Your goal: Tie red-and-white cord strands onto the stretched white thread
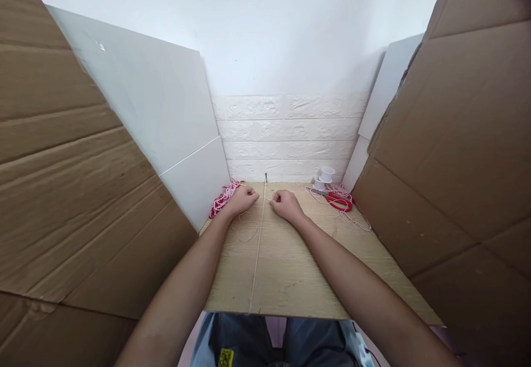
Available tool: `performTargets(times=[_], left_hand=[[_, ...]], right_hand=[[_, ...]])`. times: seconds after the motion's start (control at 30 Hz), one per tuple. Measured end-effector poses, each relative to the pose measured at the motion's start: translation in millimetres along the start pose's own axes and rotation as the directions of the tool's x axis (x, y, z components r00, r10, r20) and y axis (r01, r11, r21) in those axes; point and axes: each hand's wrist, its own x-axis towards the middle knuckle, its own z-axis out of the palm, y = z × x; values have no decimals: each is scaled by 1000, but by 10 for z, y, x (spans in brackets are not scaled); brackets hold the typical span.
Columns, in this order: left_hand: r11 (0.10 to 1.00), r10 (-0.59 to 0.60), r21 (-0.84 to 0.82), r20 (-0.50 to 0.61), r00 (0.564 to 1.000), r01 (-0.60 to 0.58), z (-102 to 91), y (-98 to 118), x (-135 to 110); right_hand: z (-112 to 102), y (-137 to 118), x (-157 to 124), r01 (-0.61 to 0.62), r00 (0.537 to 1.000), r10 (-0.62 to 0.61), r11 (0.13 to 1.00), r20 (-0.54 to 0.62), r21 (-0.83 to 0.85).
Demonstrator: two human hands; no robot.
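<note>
A pale cord (258, 245) runs taut from a dark nail (266, 176) at the back of the wooden board down to its front edge. On either side of the cord, near the nail, my hands face each other. My left hand (244, 199) is closed, thumb and fingers pinched on a thin thread. My right hand (287, 205) pinches the same kind of thread, which crosses the cord between both hands. Below my left hand a loose loop of thin thread (248, 240) lies on the board. The fingertips hide the exact grip points.
Pink, white and red cords (219, 201) lie heaped behind my left wrist. At the back right are red-handled scissors (339, 202), white spools (327, 174) and tangled pink cord (355, 223). Cardboard walls (83, 190) flank the wooden board (298, 278); a white brick-patterned wall (290, 148) stands behind.
</note>
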Motion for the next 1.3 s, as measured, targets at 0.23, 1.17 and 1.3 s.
performTargets(times=[0.23,1.17,1.3], left_hand=[[999,15,-51,37,999,-13,6,14,7],[1000,12,29,-110,994,-8,168,-42,40],[1000,6,28,-122,992,-2,158,-22,30]], right_hand=[[-43,-59,44,-97,995,94,992,37,79],[127,-23,167,-38,999,39,998,-25,39],[147,-5,170,-21,999,21,1000,-44,1]])
